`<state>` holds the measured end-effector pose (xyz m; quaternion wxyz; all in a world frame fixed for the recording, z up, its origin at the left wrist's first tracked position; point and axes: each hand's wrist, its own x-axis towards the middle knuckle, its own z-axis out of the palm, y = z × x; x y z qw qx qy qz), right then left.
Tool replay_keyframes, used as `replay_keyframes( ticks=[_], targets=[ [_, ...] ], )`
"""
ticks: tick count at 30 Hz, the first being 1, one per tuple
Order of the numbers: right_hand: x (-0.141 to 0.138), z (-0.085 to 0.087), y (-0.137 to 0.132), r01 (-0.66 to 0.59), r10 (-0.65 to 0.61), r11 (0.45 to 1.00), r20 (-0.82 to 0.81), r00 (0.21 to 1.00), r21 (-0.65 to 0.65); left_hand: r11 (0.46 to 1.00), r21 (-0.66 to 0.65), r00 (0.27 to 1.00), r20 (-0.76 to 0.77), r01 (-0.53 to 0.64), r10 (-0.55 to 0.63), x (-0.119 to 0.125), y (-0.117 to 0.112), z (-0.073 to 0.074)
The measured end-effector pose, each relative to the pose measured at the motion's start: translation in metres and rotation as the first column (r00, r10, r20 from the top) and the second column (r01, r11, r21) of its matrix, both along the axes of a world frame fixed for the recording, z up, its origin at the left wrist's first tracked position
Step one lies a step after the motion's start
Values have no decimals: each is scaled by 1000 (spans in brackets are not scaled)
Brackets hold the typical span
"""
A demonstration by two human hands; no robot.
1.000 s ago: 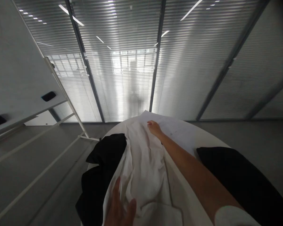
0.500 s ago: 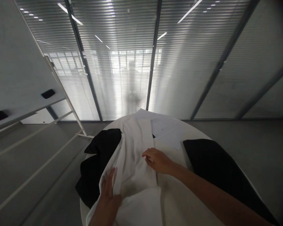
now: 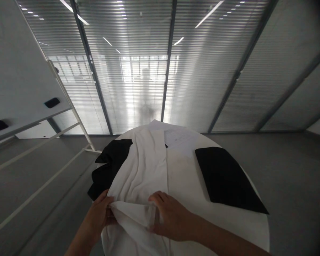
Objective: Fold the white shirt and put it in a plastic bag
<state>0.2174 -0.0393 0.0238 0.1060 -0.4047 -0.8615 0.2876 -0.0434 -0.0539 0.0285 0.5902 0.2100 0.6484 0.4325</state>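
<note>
A long, wrinkled white garment lies lengthwise on the round white table; its exact kind cannot be made out. At its near left edge, my left hand pinches the fabric. My right hand grips the same garment near its right edge, fingers curved around a raised part. Between the two hands the near end is lifted into a loose fold. Some fingertips are hidden by cloth. Crumpled black cloth sits against the garment's left side, partly covered by it.
A flat folded black cloth rests on the table's right side. Printed papers lie at the far edge. To the left stands a whiteboard on a white frame. A glass wall with blinds rises behind the table.
My left hand has moved left and taken the garment's edge. My right hand has come down towards me and now grips the cloth. The near end has been lifted, and the view has shifted slightly.
</note>
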Motion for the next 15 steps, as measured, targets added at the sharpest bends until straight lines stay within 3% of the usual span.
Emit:
replay_keyframes(
  ticks=[3, 7, 9, 10, 12, 14, 15],
  targets=[
    [-11, -2, -3, 35, -36, 999, -5, 999, -15, 1000, 15, 996, -84, -23, 25, -5, -2, -8],
    [-22, 1, -17, -155, 151, 988, -122, 981, -23, 998, 46, 957, -289, 42, -27, -14, 0, -17],
    [-27, 3, -25, -233, 203, 967, -246, 948, -104, 995, 62, 880, -473, 78, -40, -18, -1, -19],
    [-30, 4, -28, -311, 244, 932, -312, 918, -187, 993, 71, 824, -565, 98, -41, -19, -4, -19],
    [-34, 4, -32, -478, 311, 793, -425, 850, -378, 988, 84, 720, -693, 130, -36, -21, -13, -20],
    [-35, 4, -34, -543, 294, 637, -479, 827, -548, 987, 101, 687, -727, 126, -13, -22, -26, -23],
    [-32, 3, -34, -516, 244, 603, -476, 845, -608, 986, 120, 688, -726, 119, 5, -23, -34, -25]
  ],
)
